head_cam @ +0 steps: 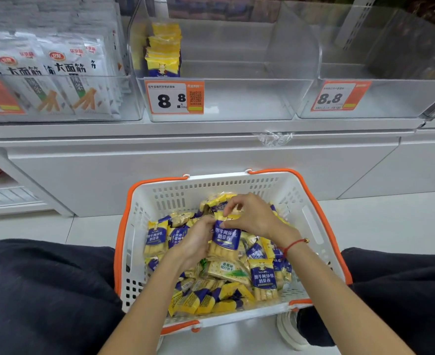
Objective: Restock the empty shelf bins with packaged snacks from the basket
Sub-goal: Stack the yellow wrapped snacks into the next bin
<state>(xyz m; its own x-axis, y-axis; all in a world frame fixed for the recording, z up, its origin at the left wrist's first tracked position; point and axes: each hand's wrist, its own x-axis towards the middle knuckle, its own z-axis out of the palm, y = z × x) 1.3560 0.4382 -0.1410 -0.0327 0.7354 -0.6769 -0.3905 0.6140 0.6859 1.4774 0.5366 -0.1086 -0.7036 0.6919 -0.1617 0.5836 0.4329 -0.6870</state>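
Both hands, left [198, 242] and right [249, 216], pinched one upright snack packet [225, 239] in the basket [311, 221]; the near-empty bin [237, 103] stood directly ahead, above.

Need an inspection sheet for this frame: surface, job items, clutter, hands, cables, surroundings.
Surface: white floor; basket stands on it below the shelf.
Job's things: yellow-blue snack packs fill the basket; middle bin holds one short row at its left; right bin looks empty.
Clutter: crumpled clear film on shelf edge.
Hands: left hand and right hand both hold one pack.
Cables: nothing seen.
Surroundings: left bin full of white packs; price tags.
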